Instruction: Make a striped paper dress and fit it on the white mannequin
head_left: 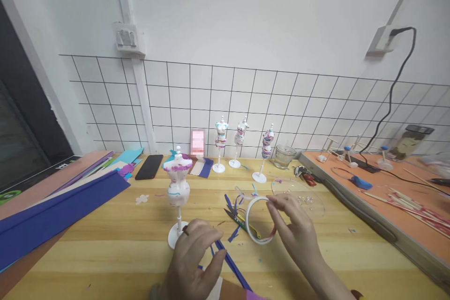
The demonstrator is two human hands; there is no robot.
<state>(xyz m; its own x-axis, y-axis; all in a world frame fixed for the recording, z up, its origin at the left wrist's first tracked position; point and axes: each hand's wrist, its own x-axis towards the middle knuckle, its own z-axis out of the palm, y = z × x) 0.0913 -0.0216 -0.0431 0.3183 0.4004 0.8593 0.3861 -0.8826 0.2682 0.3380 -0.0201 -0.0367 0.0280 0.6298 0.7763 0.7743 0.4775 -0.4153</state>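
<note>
My right hand [295, 227] pinches a narrow white roll of tape [248, 219] between thumb and fingers, its ring tilted up over the table. Behind and partly through the ring shows a pair of scissors [235, 217] among dark blue scraps [234, 233]. My left hand [195, 262] hovers low at the front, thumb and fingers apart, with nothing seen in it. Close by on its far side stands a small white dress-form mannequin [178, 190] with a purple ruffle at the top. A dark blue strip [232, 266] lies beside the left fingertips.
Three more small mannequins [221, 138] stand near the wall with a glass jar [284, 155]. Coloured sheets [70, 220] and a black phone [149, 167] lie left. Beads [305, 200] and keys [305, 176] lie right, beside an orange raised surface [386, 197] with sticks.
</note>
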